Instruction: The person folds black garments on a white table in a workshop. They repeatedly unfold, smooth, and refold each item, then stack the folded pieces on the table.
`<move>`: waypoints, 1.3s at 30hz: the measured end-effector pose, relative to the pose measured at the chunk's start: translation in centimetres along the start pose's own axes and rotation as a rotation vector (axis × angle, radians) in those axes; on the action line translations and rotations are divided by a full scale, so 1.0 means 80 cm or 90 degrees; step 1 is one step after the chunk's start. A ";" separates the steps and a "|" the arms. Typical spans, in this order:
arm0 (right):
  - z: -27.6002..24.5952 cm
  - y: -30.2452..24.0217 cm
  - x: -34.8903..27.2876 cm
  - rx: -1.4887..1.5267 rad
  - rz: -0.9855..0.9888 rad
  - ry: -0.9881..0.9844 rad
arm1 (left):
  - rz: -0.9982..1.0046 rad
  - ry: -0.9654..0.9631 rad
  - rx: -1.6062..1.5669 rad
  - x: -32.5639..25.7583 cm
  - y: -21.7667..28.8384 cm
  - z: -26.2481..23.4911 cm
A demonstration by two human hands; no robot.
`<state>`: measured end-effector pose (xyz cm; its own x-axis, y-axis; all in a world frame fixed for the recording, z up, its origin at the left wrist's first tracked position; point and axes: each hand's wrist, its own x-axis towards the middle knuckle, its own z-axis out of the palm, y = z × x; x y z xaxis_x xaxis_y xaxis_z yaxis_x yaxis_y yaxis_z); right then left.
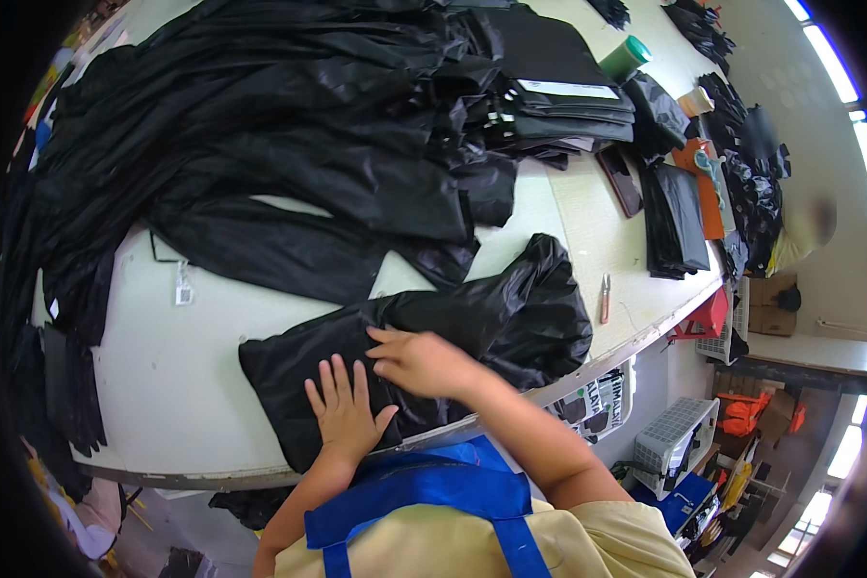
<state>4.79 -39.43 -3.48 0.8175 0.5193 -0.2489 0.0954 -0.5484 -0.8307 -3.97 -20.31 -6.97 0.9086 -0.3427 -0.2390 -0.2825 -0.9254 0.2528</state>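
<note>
A shiny black garment [472, 323] lies flat near the front edge of a pale worktable [164, 356]. My left hand [345, 409] presses flat on its lower left part, fingers spread. My right hand [419, 361] rests on the fabric just to the right, fingers extended and pointing left. Neither hand grips anything. A blue apron and a yellow shirt show at the bottom edge.
A large heap of black garments [260, 125] covers the far left of the table. Folded black stacks [558, 87], a green-lidded cylinder [626, 58], an orange tool [708, 188] and a small pen-like item [606, 297] lie right. White crates [679, 433] stand below the table; another person sits far right.
</note>
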 end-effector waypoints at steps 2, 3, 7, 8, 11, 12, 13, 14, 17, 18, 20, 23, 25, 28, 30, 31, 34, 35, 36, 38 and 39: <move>-0.114 -0.018 -0.002 0.090 0.153 0.136 | -0.031 -0.029 0.024 0.005 0.005 0.005; -0.148 -0.005 -0.001 0.157 0.061 0.355 | -0.061 -0.051 0.027 0.006 0.008 0.004; -0.315 0.180 -0.083 -0.002 0.230 0.958 | -0.050 -0.005 0.078 0.006 0.012 0.015; -0.350 0.242 -0.135 -0.043 0.343 1.107 | -0.041 -0.001 0.083 0.007 0.013 0.015; -0.416 0.314 -0.253 0.329 0.723 1.427 | -0.031 0.001 0.112 0.009 0.013 0.013; -0.428 0.338 -0.283 0.499 0.648 1.412 | -0.016 0.015 0.128 0.011 0.011 0.014; -0.438 0.350 -0.301 0.669 0.586 1.379 | -0.005 0.026 0.147 0.009 0.010 0.015; -0.444 0.366 -0.313 0.704 0.598 1.310 | 0.005 0.037 0.178 0.010 0.009 0.017; -0.436 0.422 -0.345 0.776 0.553 1.215 | 0.017 0.055 0.204 0.010 0.005 0.021; -0.430 0.428 -0.349 0.794 0.524 1.199 | 0.010 0.055 0.211 0.009 0.006 0.021; -0.404 0.430 -0.370 0.839 0.481 1.206 | -0.002 0.054 0.225 0.007 0.008 0.021; -0.359 0.415 -0.420 0.932 0.209 1.085 | 0.009 0.062 0.226 0.007 0.007 0.021; -0.349 0.391 -0.434 0.943 0.159 1.079 | 0.004 0.063 0.225 0.007 0.012 0.018; -0.351 0.373 -0.441 0.977 0.238 1.093 | 0.012 0.078 0.237 0.008 0.012 0.019; -0.361 0.380 -0.449 0.843 0.338 1.171 | 0.013 0.086 0.239 0.011 0.015 0.018; -0.363 0.391 -0.456 0.775 0.392 1.206 | 0.014 0.084 0.237 0.012 0.016 0.017; -0.362 0.394 -0.478 0.721 0.342 1.208 | 0.004 0.088 0.229 0.011 0.018 0.016; -0.358 0.385 -0.483 0.702 0.327 1.214 | -0.002 0.087 0.224 0.010 0.020 0.014; -0.348 0.386 -0.501 0.748 0.223 1.143 | -0.004 0.083 0.217 0.011 0.021 0.013; -0.324 0.353 -0.497 0.854 0.143 1.174 | -0.010 0.093 0.189 0.006 0.024 0.011; -0.310 0.340 -0.500 0.899 0.106 1.198 | -0.009 0.091 0.182 0.007 0.024 0.011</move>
<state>-11.24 -91.40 -3.74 0.2828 -0.8462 -0.4516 0.3679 0.5305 -0.7637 -4.27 -22.43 -7.45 0.9410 -0.3226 -0.1020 -0.3269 -0.9446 -0.0280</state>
